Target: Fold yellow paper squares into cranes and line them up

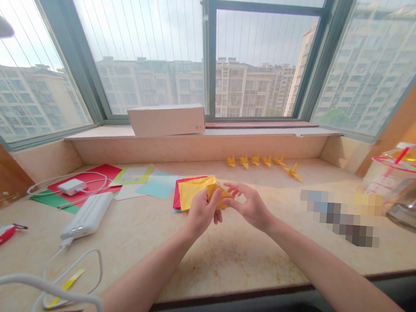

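Above the stone counter, my left hand [202, 215] is closed on a piece of folded yellow paper [212, 186], thumb on top and fingers below. My right hand [250, 206] pinches the right end of that same paper between thumb and fingers. The fingers hide part of the folds. Just behind the left hand lies a stack of paper with a yellow sheet [188, 193] on top and a red sheet [177, 200] showing under it. Several small yellow paper cranes [255, 160] stand in a row at the back of the counter.
Coloured sheets [160, 186], a white charger [72, 186] and a white power bank [88, 215] with cables lie to the left. A white box [166, 120] sits on the windowsill. At right stand a plastic cup [387, 180] with a straw and a glass vessel [413, 208]. One patch is pixelated.
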Demonstrator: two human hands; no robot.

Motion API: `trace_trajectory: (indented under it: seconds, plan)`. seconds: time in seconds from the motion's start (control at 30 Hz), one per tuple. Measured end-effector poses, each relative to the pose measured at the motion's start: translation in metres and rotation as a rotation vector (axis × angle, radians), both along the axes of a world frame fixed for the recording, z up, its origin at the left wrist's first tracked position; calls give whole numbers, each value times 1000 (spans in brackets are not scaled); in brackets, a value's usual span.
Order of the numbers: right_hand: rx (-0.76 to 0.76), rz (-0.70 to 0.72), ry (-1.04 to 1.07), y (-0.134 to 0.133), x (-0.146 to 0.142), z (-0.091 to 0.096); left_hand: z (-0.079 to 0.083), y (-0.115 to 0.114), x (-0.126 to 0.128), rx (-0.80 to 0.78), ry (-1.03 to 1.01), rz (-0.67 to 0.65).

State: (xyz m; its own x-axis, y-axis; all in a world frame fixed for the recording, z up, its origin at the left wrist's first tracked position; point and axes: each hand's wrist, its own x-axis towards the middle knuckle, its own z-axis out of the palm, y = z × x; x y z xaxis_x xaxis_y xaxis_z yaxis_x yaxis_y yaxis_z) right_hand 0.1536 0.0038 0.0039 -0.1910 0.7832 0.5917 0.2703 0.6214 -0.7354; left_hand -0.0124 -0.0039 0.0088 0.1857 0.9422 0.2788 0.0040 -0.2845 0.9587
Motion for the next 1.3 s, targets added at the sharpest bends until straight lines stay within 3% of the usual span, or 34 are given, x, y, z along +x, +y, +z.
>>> trace_trajectory:
  seconds: [0.1,0.43,0.67,0.87,0.97,1.07,1.3]
  plan:
    - [32,-11,-9,1,2,1,0,0,0,-12,-25,-42]
    - [-69,-85,131,4,4,-4,-4,-2,1,-30,40,-69]
    - [187,-105,-108,7,7,-4,-7,3,1,-78,-47,-52]
    - [459,-195,-511,-1,14,2,-7,3,-1,-104,-104,-12]
    - [532,-149,-653,-8,10,6,-5,2,-1,-95,-123,-9]
    - [552,-89,-703,-13,3,6,-4,2,0,-81,-118,3]
    - [664,-110,-679,-11,2,5,-2,0,1,-84,-124,-44]
